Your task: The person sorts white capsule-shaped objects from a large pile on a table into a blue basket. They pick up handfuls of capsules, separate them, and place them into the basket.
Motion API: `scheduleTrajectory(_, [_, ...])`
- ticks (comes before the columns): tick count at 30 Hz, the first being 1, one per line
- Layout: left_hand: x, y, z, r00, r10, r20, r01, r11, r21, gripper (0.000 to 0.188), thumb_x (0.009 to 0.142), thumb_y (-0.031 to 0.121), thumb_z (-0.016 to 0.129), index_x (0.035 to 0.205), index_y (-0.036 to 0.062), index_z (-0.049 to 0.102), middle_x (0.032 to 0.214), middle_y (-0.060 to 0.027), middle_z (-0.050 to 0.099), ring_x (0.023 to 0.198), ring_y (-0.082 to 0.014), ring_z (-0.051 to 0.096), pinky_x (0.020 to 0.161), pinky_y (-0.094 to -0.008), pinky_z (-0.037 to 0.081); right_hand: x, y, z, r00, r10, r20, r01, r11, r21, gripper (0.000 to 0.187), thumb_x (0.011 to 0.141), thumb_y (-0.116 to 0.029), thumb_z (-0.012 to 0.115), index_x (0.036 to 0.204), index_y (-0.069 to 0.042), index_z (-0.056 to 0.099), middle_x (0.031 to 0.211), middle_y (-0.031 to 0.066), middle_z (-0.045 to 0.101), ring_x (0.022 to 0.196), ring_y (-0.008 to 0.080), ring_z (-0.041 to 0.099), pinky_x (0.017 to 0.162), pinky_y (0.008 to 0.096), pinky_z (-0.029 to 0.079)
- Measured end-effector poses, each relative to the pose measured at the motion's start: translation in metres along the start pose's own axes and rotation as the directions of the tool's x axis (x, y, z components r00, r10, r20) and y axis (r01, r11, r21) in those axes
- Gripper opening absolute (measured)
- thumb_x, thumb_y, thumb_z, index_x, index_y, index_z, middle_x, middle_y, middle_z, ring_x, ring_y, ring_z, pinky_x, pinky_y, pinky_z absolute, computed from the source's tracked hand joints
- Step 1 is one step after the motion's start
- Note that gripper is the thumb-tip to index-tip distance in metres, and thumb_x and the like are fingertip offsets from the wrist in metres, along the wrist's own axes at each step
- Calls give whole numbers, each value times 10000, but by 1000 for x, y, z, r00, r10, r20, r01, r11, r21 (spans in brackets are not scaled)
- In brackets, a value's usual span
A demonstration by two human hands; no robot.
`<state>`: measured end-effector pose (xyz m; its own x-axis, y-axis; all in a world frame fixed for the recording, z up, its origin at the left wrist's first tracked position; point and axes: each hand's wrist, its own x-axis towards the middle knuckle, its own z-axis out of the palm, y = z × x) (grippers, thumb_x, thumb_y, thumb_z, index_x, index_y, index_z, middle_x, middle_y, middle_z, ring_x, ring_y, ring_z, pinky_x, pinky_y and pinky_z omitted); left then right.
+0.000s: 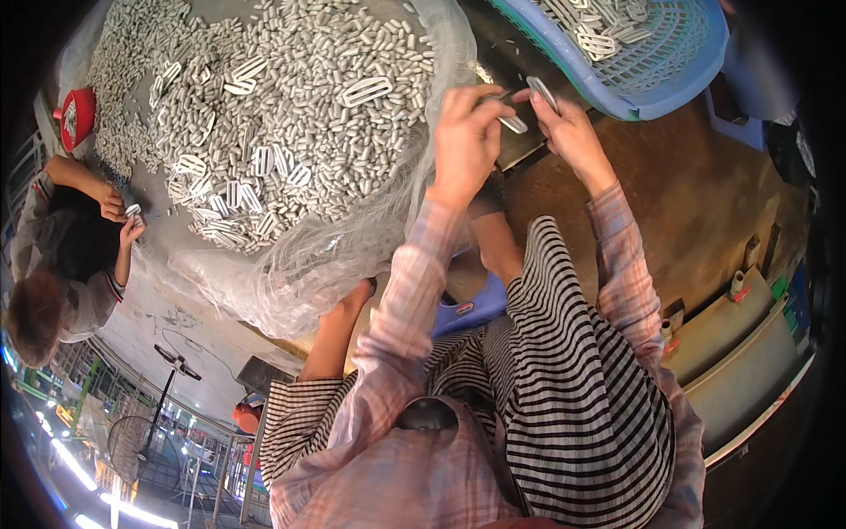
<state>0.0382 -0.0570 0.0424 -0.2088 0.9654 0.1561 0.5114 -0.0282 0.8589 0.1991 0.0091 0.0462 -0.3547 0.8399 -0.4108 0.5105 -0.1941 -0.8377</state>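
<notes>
My left hand (pixel 465 141) is closed in a pinch, with a flat grey metal slide buckle (pixel 514 124) showing at its fingertips. Close beside it, my right hand (pixel 571 139) grips another metal slide buckle (pixel 542 93) between thumb and fingers. Something thin and dark lies between the two hands, too small to name. Left of my hands spreads a wide heap of small grey pellets (pixel 370 145), with slotted metal buckles (pixel 367 91) scattered in it. Beyond my right hand, a blue plastic basket (pixel 674 99) holds more buckles (pixel 599 42).
Crumpled translucent netting (pixel 300 273) edges the heap. At the far left a co-worker (pixel 66 256) handles a small metal piece beside a red bowl (pixel 77 119). A blue stool (pixel 471 309) is below me. Pale containers (pixel 723 339) stand at right, a fan (pixel 132 445) at lower left.
</notes>
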Motion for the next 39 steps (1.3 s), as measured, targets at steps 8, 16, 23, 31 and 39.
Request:
scheduleTrajectory(8, [-23,-28,16,971,-239,-3,238,970,54,345,756,-70,546,1071,33,642,1081,-141,578,999,-318,559,854,-359,468,-27,14,-8,982,180,-46,-186,936,-298,226,888,-234,548,892,-16,607,734,210,629,714,409,605,628,479,461])
scheduleTrajectory(16, [7,-19,35,970,-190,154,154,963,221,332,658,39,753,952,33,600,878,-114,598,782,-280,604,719,-349,496,-41,31,15,998,57,-21,-55,679,-732,210,919,-232,482,897,-25,511,630,227,605,629,413,613,568,523,472])
scheduleTrajectory(23, [8,-24,34,843,-522,128,535,838,-109,177,660,14,725,825,37,667,681,-111,664,630,-251,657,614,-352,506,-37,21,29,999,-31,-7,19,753,-657,195,917,-214,482,859,-28,487,605,222,593,590,413,604,535,508,469])
scheduleTrajectory(31, [2,-22,36,820,-572,-21,571,820,-40,192,599,21,760,774,17,679,664,-87,627,630,-237,621,626,-347,496,-32,27,41,996,-82,-22,49,766,-641,172,909,-187,495,852,-25,487,602,234,586,587,421,601,526,503,472])
scheduleTrajectory(39, [-3,-28,44,802,-596,-40,596,803,4,224,630,89,792,813,19,683,683,-53,637,631,-168,614,633,-299,495,-34,24,48,999,-36,-12,18,726,-688,136,797,-117,569,848,-13,497,645,222,618,645,389,637,585,482,506])
